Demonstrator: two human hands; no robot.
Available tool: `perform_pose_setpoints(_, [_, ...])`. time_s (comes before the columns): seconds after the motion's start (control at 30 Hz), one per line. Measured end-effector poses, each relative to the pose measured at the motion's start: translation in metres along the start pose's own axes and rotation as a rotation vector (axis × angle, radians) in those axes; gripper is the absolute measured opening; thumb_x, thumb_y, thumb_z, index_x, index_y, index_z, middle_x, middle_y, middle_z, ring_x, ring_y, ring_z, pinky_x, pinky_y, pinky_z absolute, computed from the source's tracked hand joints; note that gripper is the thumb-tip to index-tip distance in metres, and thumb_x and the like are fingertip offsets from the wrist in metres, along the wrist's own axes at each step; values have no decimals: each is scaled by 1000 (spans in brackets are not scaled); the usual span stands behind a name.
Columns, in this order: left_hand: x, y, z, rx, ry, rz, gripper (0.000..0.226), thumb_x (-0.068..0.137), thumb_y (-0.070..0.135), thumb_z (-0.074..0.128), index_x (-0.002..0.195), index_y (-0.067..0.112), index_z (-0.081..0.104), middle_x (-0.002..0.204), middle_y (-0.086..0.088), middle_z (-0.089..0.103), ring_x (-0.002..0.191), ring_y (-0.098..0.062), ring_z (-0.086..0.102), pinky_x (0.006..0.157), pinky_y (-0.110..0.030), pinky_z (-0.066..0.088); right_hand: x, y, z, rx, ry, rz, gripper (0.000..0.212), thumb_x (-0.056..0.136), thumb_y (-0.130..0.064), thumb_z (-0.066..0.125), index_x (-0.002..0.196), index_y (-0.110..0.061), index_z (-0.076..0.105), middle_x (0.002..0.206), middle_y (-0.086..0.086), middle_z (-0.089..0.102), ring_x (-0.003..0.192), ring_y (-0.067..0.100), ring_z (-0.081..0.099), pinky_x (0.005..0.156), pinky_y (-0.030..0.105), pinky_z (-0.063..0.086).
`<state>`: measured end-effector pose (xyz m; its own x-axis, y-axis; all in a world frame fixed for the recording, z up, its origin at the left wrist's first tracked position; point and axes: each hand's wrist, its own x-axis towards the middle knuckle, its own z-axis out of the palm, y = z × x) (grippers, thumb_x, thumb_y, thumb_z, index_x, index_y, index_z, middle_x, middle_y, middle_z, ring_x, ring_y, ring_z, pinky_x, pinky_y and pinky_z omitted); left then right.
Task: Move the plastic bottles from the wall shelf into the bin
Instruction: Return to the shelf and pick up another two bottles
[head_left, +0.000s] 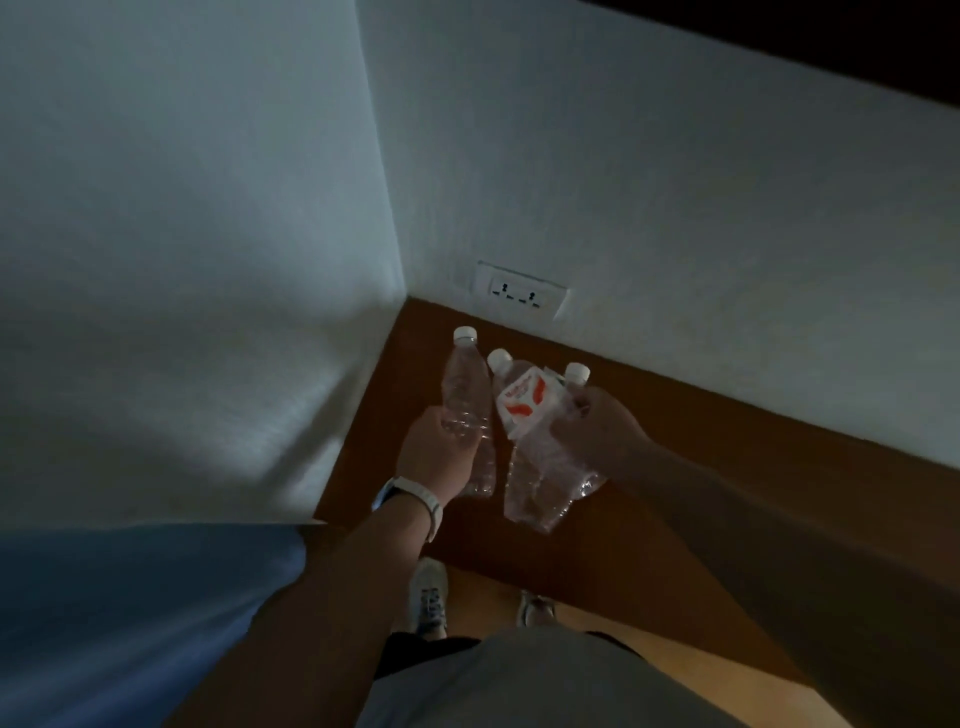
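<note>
A brown wooden wall shelf runs along the white wall into a corner. My left hand grips a clear, label-free plastic bottle with a white cap, just above the shelf. My right hand holds two clear bottles together. One is a bottle with a white and orange label. The other is a second bottle behind it, mostly hidden apart from its white cap. Both are crumpled. No bin is in view.
A double wall socket sits just above the shelf near the corner. A white wall closes in on the left. Below the shelf edge, my shoes stand on a wooden floor. The room is dim.
</note>
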<state>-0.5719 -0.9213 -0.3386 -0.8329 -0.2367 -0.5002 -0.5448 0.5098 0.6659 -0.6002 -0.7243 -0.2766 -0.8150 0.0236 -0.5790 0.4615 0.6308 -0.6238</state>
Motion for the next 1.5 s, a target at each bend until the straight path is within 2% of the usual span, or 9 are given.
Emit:
perform_pose_setpoints(0.3, [-21,15,-36,-123,-84,249,24,90,42,62,103,24,53,86,4,65,69,-15,69,57,-36,60,-69,-5,7,115,341,29,23,88,-20,64,105,-25,50,91,-2,61,72,15,62,51,23,49])
perform_pose_setpoints(0.47, [-45,44,-23,-121,-199,423,15,89,37,65,94,28,53,87,5,66,66,1,64,52,-12,51,-120,13,-1,251,523,25,20,88,-20,67,101,-26,53,90,-5,63,75,13,65,59,26,57])
perform_pose_setpoints(0.77, [-117,79,16,-1,-349,662,22,90,32,61,110,30,53,96,4,64,71,-3,66,53,-15,52,-207,75,-22,548,699,17,21,89,-22,68,105,-21,55,95,-3,65,77,11,69,56,21,55])
perform_pose_setpoints(0.87, [-153,89,40,55,-336,724,17,82,46,59,95,35,53,95,3,61,73,-10,66,61,-28,59,-243,107,-30,643,756,9,24,90,-22,68,108,-21,53,99,-4,65,80,12,70,61,27,59])
perform_pose_setpoints(0.97, [-206,97,73,100,-399,759,15,93,31,61,104,24,56,91,10,61,70,0,62,54,-9,48,-287,147,-39,756,846,1,33,89,-24,69,115,-24,49,103,-8,62,83,12,69,61,27,60])
perform_pose_setpoints(1.13, [-298,101,141,111,-541,801,26,94,26,63,118,24,54,108,9,62,90,-5,63,56,-13,49,-367,233,-50,826,1002,32,33,88,-24,69,119,-22,55,104,-8,65,87,10,69,68,29,61])
perform_pose_setpoints(1.27, [-366,102,201,176,-652,886,27,93,25,63,118,23,54,108,7,62,87,-4,64,55,-13,49,-433,305,-54,854,1096,73,23,93,-20,63,115,-22,57,100,-10,65,80,3,68,58,19,56])
perform_pose_setpoints(1.4, [-433,103,255,236,-776,970,23,91,18,64,112,20,55,101,7,62,81,-3,62,51,-7,45,-492,368,-52,921,1188,152,25,94,-21,60,119,-22,56,110,-4,66,90,15,70,73,37,61])
perform_pose_setpoints(1.5, [-473,105,284,271,-855,1040,20,91,20,64,109,21,56,99,6,63,82,-3,62,55,-9,45,-529,402,-48,959,1296,201,27,94,-18,61,121,-19,57,111,0,67,90,16,70,72,37,61])
